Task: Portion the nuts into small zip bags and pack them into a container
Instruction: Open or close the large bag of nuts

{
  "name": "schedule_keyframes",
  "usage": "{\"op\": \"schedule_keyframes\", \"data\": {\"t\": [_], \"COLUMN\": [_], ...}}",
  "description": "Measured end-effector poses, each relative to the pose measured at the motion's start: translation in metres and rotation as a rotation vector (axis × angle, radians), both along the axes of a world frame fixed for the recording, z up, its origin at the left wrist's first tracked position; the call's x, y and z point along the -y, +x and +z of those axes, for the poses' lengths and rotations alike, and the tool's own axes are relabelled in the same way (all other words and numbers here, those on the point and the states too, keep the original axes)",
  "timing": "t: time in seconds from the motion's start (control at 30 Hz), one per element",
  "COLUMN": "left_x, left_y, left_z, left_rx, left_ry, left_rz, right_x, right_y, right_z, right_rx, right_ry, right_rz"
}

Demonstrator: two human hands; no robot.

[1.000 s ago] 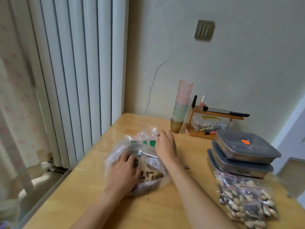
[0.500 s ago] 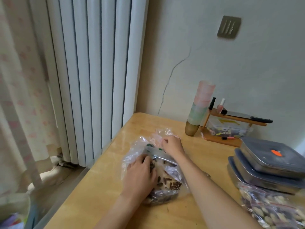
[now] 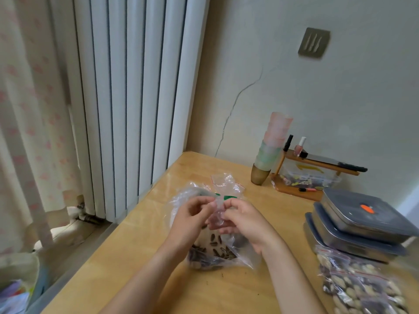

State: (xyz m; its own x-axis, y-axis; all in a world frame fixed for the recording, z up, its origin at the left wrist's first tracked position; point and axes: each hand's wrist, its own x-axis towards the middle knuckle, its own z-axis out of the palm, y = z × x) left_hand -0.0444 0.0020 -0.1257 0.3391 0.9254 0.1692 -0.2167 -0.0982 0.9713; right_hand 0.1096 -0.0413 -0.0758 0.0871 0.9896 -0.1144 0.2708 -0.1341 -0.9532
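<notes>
A large clear plastic bag of dark seeds [image 3: 212, 254] lies on the wooden table [image 3: 256, 288] in front of me. Just above it, my left hand [image 3: 191, 219] and my right hand [image 3: 243, 222] pinch a small clear zip bag [image 3: 216, 214] between their fingertips. A few more small clear zip bags [image 3: 227, 183] lie crumpled just behind the big bag. At the right edge, several filled zip bags of pale nuts [image 3: 360, 284] are piled in front of a stack of three grey lidded containers [image 3: 362, 225].
A stack of pastel cups [image 3: 271, 150] and a small wooden shelf with bottles and pens [image 3: 315, 175] stand at the back by the wall. A white radiator [image 3: 136, 98] and a curtain [image 3: 25, 123] flank the table's left edge. Crumbs dot the table near me.
Both hands have lifted off the big seed bag and come together, now pinching a small zip bag above it. The camera has turned left.
</notes>
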Motion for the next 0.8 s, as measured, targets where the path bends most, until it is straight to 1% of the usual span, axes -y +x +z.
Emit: {"op": "schedule_keyframes", "data": {"t": [0.1,0.2,0.27,0.33,0.43,0.57,0.63,0.73,0.8], "left_x": [-0.001,-0.003,-0.002,-0.001,0.001,0.003,0.004,0.006,0.006], "left_y": [0.001,0.001,0.002,0.003,0.003,0.004,0.004,0.005,0.008], "left_z": [-0.003,-0.005,-0.005,-0.005,-0.005,-0.007,-0.006,-0.008,-0.011], "left_rx": [0.064,0.052,-0.009,-0.106,-0.251,-0.379,-0.435,-0.518,-0.536], "left_ry": [-0.096,-0.083,-0.012,0.091,0.236,0.348,0.358,0.341,0.355], "left_rz": [0.018,0.054,0.11,0.165,0.215,0.263,0.206,0.058,0.053], "right_x": [0.002,-0.001,-0.005,-0.007,-0.009,-0.013,-0.015,-0.015,-0.014], "right_y": [0.003,0.004,0.007,0.009,0.01,0.01,0.01,0.008,0.006], "right_z": [0.003,0.005,0.003,0.003,0.0,-0.006,-0.009,-0.009,-0.008], "right_rx": [0.072,0.161,0.11,0.074,0.124,0.166,0.251,0.39,0.444], "right_ry": [-0.054,-0.033,0.018,0.041,0.078,0.083,0.076,0.121,0.13], "right_rz": [0.028,-0.066,-0.128,-0.106,-0.073,-0.124,-0.165,-0.171,-0.137]}}
